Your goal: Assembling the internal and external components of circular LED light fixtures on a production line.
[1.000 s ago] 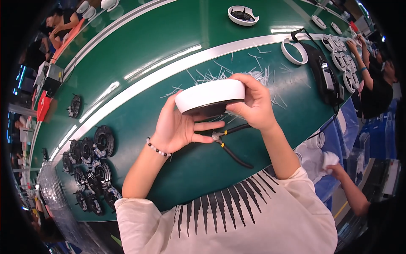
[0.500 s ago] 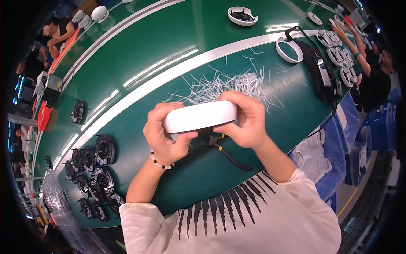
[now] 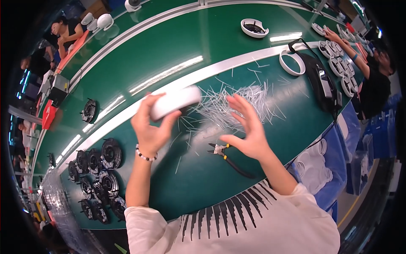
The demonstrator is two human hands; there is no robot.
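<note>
A white rounded housing (image 3: 177,102) is gripped at its left end by my left hand (image 3: 153,123), fingers over the top and thumb underneath. It is held above the green table, tilted up to the right and slightly blurred. My right hand (image 3: 250,129) holds nothing; its fingers are spread beside a heap of thin white plastic strips (image 3: 239,106). Below that hand a pair of cutting pliers (image 3: 226,157) with black and yellow handles lies on the table, jaws to the left.
Several black round parts (image 3: 111,153) stand at the left. A white ring (image 3: 292,63) and a black bag (image 3: 318,78) lie at the right. Beyond the white rail (image 3: 148,101) sits a white shell with a black insert (image 3: 254,28). A co-worker's arm (image 3: 353,53) reaches in at far right.
My right hand has let go of the white housing and opened. My left hand has carried the housing to the left, uncovering the pliers and more of the strips.
</note>
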